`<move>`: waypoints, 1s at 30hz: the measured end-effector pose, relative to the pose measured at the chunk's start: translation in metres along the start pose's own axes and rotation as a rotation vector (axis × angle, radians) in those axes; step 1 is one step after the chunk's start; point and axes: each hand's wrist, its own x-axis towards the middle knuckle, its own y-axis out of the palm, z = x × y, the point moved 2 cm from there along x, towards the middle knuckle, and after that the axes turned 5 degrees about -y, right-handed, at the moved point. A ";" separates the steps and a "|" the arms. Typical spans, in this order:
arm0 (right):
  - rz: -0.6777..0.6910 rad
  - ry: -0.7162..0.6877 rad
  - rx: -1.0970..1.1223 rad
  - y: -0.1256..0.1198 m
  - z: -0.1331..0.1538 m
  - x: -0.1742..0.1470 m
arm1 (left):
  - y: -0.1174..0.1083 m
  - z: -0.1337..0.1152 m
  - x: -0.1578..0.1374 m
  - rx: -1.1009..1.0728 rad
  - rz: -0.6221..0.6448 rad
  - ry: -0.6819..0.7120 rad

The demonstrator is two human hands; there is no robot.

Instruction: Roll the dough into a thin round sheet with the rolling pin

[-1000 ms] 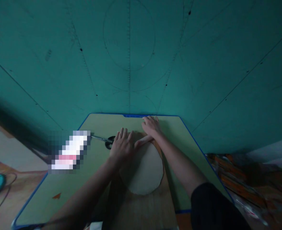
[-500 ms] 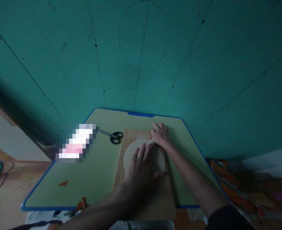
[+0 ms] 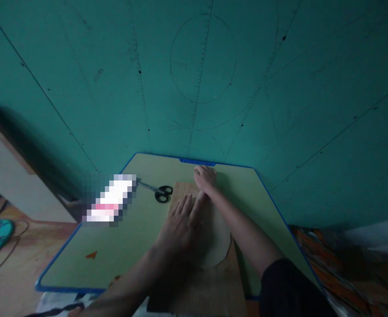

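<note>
A pale round flat piece [image 3: 214,244] with a thin brown edge lies on a wooden board [image 3: 210,286]. Its material is not clear. My left hand [image 3: 179,220] rests flat over the left part of the piece, fingers stretched out and pointing away from me. My right hand [image 3: 206,178] is at the far edge of the board with its fingers curled inward. Whatever it may grip is hidden. The tips of my left fingers come close to my right wrist. Black-handled scissors [image 3: 162,193] lie to the left of the board.
The board rests on a pale table [image 3: 141,237] with a blue rim. An orange scrap [image 3: 91,255] lies at the left, and another is partly behind my left forearm. A blurred-out bright object [image 3: 111,200] stands at the left edge. The green wall [image 3: 200,127] rises behind.
My right hand has moved left and away from me, and its fingers have curled. My left hand has slid left across the round piece, uncovering more of its right side. The view has shifted slightly.
</note>
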 end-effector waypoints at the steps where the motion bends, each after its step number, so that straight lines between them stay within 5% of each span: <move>1: 0.007 0.000 0.002 -0.002 -0.010 -0.008 | -0.001 -0.013 0.001 -0.015 0.014 0.037; 5: 0.046 0.004 -0.005 -0.009 -0.048 -0.038 | -0.004 -0.061 0.000 -0.043 0.054 0.182; 8: 0.060 0.032 -0.015 -0.011 -0.053 -0.044 | -0.004 -0.071 -0.002 -0.043 0.041 0.165; 18: 0.057 0.035 0.002 0.018 0.055 0.014 | -0.013 0.019 -0.035 0.002 -0.067 -0.052; 21: 0.059 0.001 0.014 0.022 0.068 0.020 | -0.014 0.029 -0.044 -0.009 -0.059 -0.134; 30: 0.020 0.027 -0.008 0.000 -0.020 -0.030 | -0.003 -0.038 -0.023 -0.149 0.067 0.021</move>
